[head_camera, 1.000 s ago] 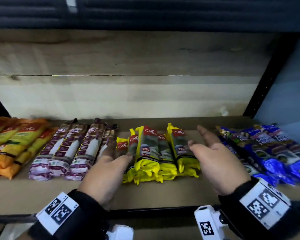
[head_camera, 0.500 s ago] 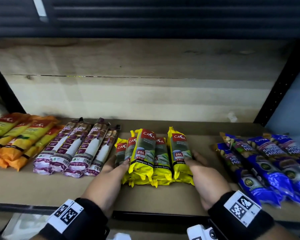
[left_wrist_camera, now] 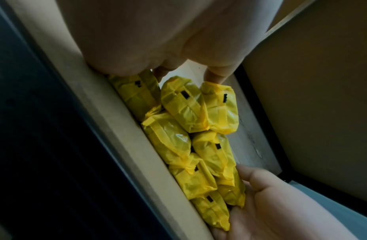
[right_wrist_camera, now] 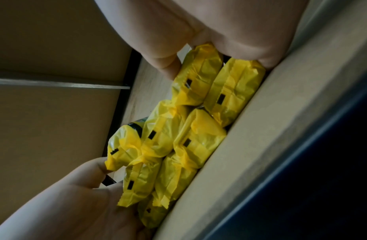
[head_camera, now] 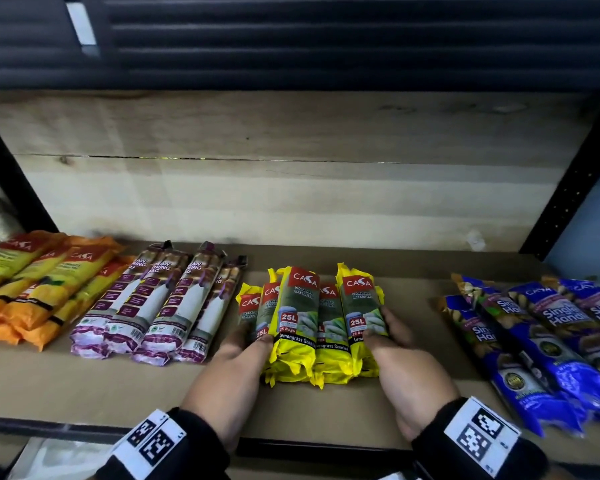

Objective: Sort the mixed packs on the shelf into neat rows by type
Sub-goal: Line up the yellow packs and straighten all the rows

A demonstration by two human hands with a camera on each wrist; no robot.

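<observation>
Several yellow packs (head_camera: 298, 323) with red tops lie bunched in the middle of the shelf board (head_camera: 326, 403), some stacked on others. My left hand (head_camera: 255, 336) grips the bunch from its left side, thumb over the top. My right hand (head_camera: 381, 329) grips it from the right, thumb on the outermost pack. The left wrist view shows the yellow packs' folded ends (left_wrist_camera: 184, 105) between my left hand (left_wrist_camera: 186, 74) above and the right hand (left_wrist_camera: 260, 194) below. The right wrist view has the same packs (right_wrist_camera: 199, 138) squeezed between both hands.
Orange packs (head_camera: 42, 285) lie at the far left, with purple-and-white packs (head_camera: 153, 303) in a row beside them. Blue packs (head_camera: 551, 334) lie at the right. Black uprights (head_camera: 568, 192) frame the shelf, and a wooden back wall (head_camera: 291, 202) stands behind.
Both hands have closed in from either side onto the yellow bunch. The right hand was open in the air; it now holds the packs, which sit tighter together.
</observation>
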